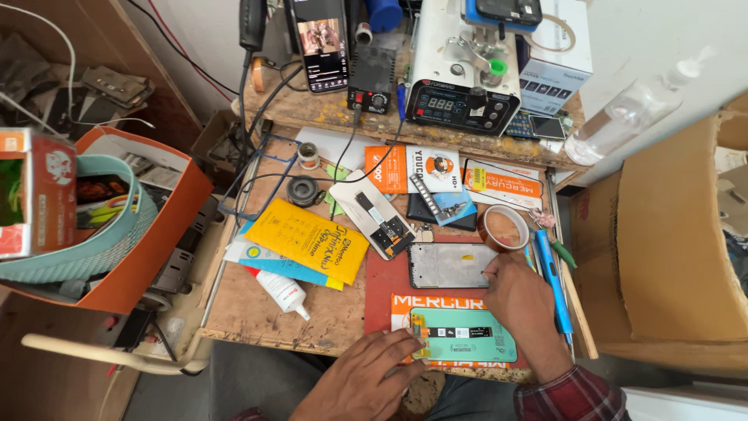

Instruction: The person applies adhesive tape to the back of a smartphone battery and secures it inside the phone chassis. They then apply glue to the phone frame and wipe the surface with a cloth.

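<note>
Workbench [257, 312]: worn wooden top, with a raised wooden shelf along its far edge.

Separator machine [465, 74]: white body, dark control panel, on the shelf toward its right end; a white box [555, 66] stands just beside it.

Red work mat [383, 292]: lies at the near right of the bench under your work.

Yellow packet [308, 239]: flat, tilted, left of the mat, over a blue-edged sheet.

Phone on stand [322, 43]: upright on the shelf, screen lit.

Phone frame [448, 265]: grey, lying flat on the mat, just beyond your right hand.

Green display panel [463, 334]: flat on an orange packet at the near edge of the bench, between your two hands.

Opened phone back [372, 214]: pale, tilted, circuit board showing, at the mat's far left corner.

Your left hand [366, 378]: comes in over the near edge, fingers stretched flat, tips resting on the left end of the green display panel; it presses rather than grasps.

Your right hand [518, 300]: sleeve in red plaid, fingers curled down at the near right corner of the phone frame; whether they pinch anything you cannot tell.

Tape roll [503, 228]: brown, beyond your right hand, near the bench's right edge.

Blue screwdriver [552, 281]: lies along the right edge, just beside your right wrist.

White glue bottle [282, 291]: on its side near the near left edge.
</note>
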